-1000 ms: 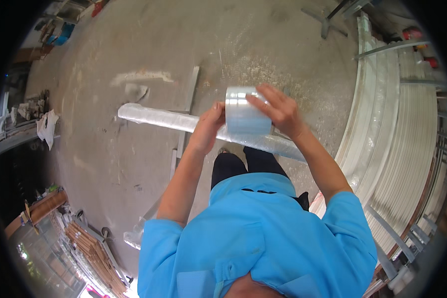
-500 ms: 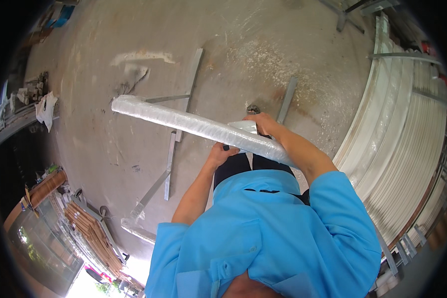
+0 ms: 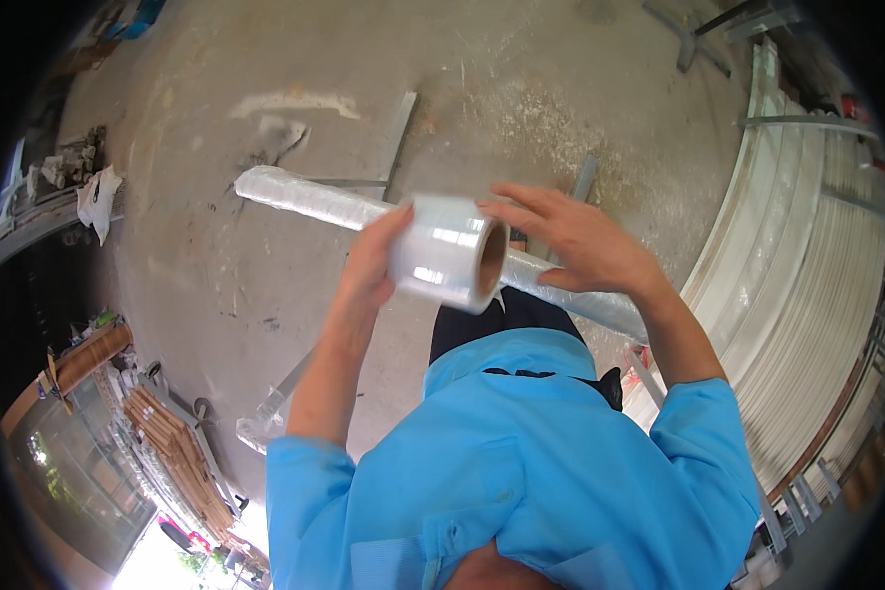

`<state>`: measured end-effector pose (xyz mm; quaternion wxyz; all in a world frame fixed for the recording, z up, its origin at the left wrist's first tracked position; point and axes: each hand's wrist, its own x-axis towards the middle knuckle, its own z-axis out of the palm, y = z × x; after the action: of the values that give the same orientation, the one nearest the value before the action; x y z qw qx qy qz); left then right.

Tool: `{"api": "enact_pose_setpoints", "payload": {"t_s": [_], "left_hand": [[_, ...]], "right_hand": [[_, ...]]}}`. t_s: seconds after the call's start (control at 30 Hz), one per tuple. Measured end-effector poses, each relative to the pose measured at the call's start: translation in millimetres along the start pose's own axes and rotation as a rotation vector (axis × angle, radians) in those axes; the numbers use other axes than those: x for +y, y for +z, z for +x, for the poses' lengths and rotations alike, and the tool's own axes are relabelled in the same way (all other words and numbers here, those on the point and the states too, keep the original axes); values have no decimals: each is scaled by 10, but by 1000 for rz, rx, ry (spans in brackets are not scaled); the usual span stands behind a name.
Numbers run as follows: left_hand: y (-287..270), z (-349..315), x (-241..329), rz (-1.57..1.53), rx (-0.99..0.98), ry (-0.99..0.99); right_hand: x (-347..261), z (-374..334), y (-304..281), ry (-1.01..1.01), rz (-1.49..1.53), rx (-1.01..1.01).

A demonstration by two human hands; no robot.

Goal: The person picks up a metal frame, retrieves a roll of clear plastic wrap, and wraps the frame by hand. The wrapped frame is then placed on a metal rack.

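A roll of clear stretch film (image 3: 433, 256) with a brown cardboard core is raised above a long bundle wrapped in clear plastic (image 3: 300, 200). My left hand (image 3: 369, 258) grips the roll at its left end. At the roll's right end, my right hand (image 3: 588, 239) is open, fingers spread and thumb apart; one fingertip is close to the rim, and I cannot tell whether it touches. The bundle slants from far left to near right in front of my legs, its middle hidden behind the roll and my left hand.
Grey metal stand bars (image 3: 401, 143) reach out beyond the bundle, with another bar (image 3: 585, 179) behind my right hand. Long white profiles (image 3: 806, 226) are stacked at right. Brown wrapped lengths (image 3: 172, 442) lie at lower left, and a white bag (image 3: 98, 202) hangs at far left.
The film roll, mostly hidden behind the bundle before, has come up in front of it in my left hand. My right hand has lifted and spread its fingers. The view has shifted slightly.
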<state>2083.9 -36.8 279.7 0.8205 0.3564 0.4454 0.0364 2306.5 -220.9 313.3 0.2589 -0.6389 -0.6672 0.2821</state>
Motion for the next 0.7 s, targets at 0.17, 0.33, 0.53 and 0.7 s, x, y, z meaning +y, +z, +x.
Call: {"api": "enact_pose_setpoints", "payload": {"t_s": [0.17, 0.33, 0.53, 0.7], "left_hand": [[460, 777, 312, 40, -70, 24], [-67, 365, -42, 382, -72, 277], [-631, 208, -1403, 994, -67, 168], [-644, 257, -1904, 570, -46, 90]], "right_hand": [[281, 520, 203, -35, -560, 399], [1455, 625, 762, 228, -335, 262], [1832, 285, 2092, 326, 111, -187], [1737, 271, 2559, 370, 368, -639]]}}
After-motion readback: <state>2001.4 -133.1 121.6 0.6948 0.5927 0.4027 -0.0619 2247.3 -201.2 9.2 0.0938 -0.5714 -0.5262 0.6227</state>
